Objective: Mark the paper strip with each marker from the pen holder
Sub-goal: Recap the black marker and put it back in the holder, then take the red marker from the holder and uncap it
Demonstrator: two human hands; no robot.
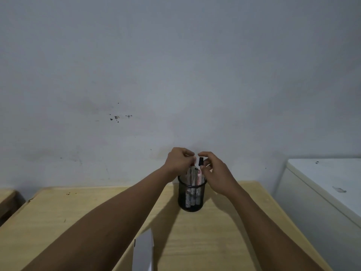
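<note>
Head view showed me both hands raised over the black mesh pen holder (pixel 191 194), which stood at the far middle of the wooden table (pixel 58 208). My left hand (pixel 178 163) pinched a marker (pixel 192 178) standing in the holder. My right hand (pixel 216 174) was curled beside a black-capped marker (pixel 200 161); grip indeterminate. A paper strip (pixel 143 253) lay at the near edge.
</note>
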